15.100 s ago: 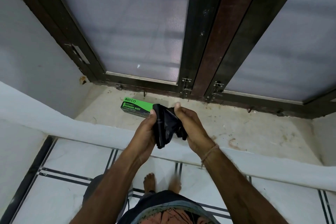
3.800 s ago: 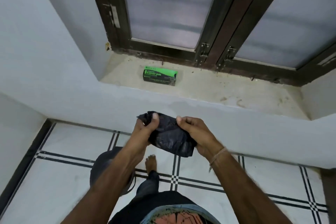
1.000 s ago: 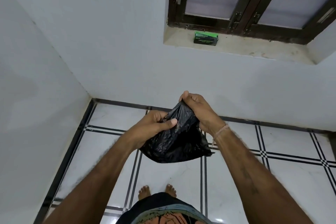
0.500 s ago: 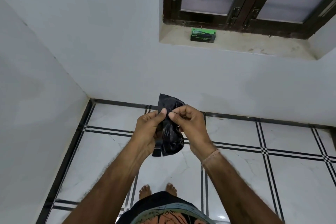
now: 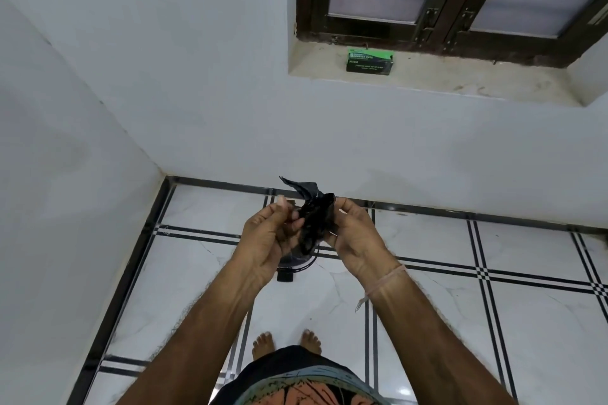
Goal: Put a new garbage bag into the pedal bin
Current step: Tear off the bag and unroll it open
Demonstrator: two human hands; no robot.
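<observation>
A crumpled black garbage bag [image 5: 316, 220] is pinched between both hands at chest height, with one loose corner sticking up to the left. My left hand [image 5: 268, 240] grips its left side with fingertips. Its right edge is held by my right hand [image 5: 357, 240], which has a thread band at the wrist. Just below the hands, a dark curved rim and a small black pedal of the pedal bin [image 5: 285, 275] show on the floor. The hands and bag hide most of the bin.
A green box of garbage bags [image 5: 370, 60] lies on the window sill [image 5: 477, 82] under a dark-framed window. White walls meet in a corner at the left. The floor is white tile with black lines; my bare feet [image 5: 286, 342] stand near the bottom.
The bag is bunched tighter between the hands than half a second ago, and a corner now pokes upward. The bin's rim and pedal have come into view beneath the hands.
</observation>
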